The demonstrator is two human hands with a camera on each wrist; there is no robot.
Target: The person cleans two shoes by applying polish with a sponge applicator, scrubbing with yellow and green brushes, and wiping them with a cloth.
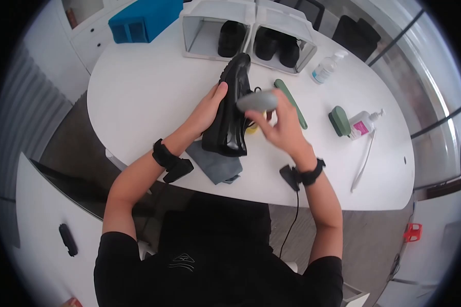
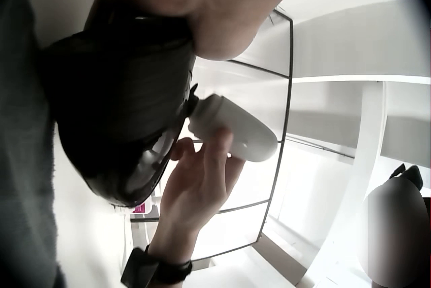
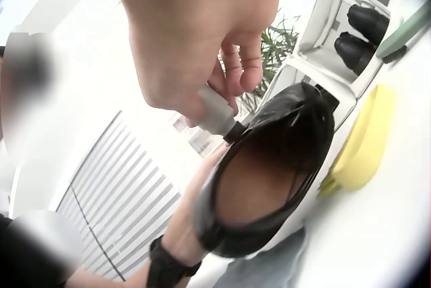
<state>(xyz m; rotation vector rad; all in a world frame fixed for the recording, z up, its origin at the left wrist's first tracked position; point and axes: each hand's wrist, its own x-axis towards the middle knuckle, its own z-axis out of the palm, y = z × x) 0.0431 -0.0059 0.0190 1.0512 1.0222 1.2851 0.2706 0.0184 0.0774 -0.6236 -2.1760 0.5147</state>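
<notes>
My left hand (image 1: 210, 108) grips a black leather lace-up shoe (image 1: 233, 128) from its left side, with the thumb against the upper. Its other fingers are hidden behind the shoe in the head view. The shoe is held up over the table, toe and heel running away from the body. My right hand (image 1: 284, 128) pinches a grey rounded bottle-shaped applicator (image 1: 257, 101). In the right wrist view the applicator's black tip (image 3: 236, 133) meets the shoe's upper near the opening. A grey cloth (image 1: 217, 165) lies below the shoe.
Two white shoe boxes (image 1: 287, 16) with black shoes stand at the back, beside a blue box (image 1: 144, 21). To the right are a green-handled brush (image 1: 291, 102), a green brush (image 1: 339, 121), two pump bottles (image 1: 362, 125) and a white stick (image 1: 364, 161). A yellow brush (image 3: 363, 147) lies near the shoe.
</notes>
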